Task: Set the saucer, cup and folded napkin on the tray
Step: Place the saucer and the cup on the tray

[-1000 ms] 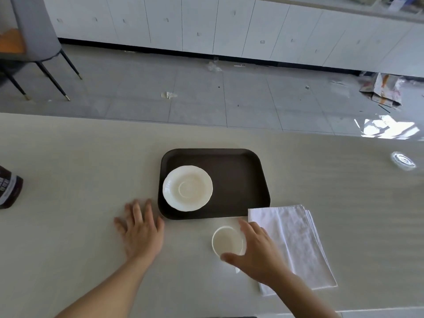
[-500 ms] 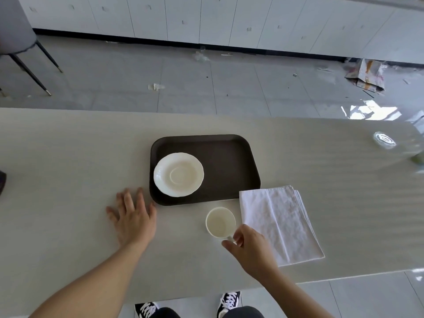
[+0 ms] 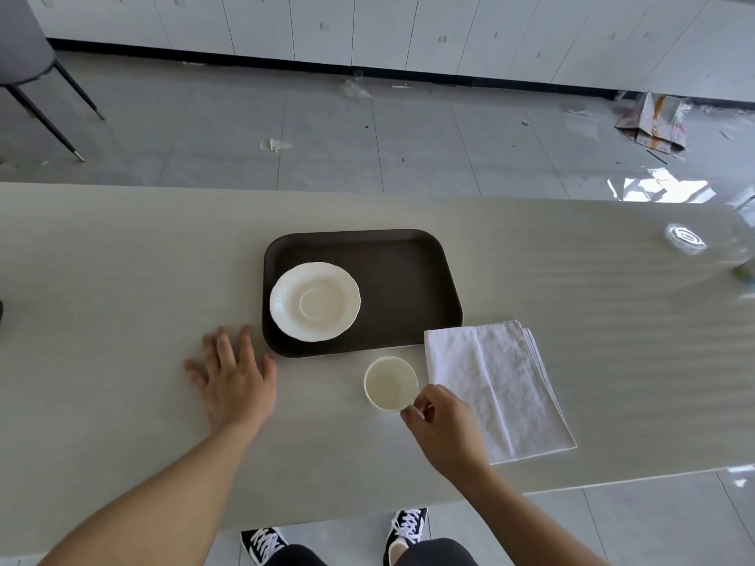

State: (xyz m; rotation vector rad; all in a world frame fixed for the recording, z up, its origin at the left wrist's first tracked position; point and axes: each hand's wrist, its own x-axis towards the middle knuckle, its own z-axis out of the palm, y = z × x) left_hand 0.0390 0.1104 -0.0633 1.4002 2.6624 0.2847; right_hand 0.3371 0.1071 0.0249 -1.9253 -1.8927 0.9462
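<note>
Cup [image 3: 390, 384] upright beside tray [image 3: 408, 279], handle pinched in right hand [image 3: 445, 430]; left hand [image 3: 235, 381] flat, open.

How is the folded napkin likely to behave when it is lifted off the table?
The folded napkin looks like thin creased cloth in stacked layers, so it will probably droop and may fan open if lifted by one edge. It looks light and unlikely to slide far. One corner lies at the tray rim.
</note>
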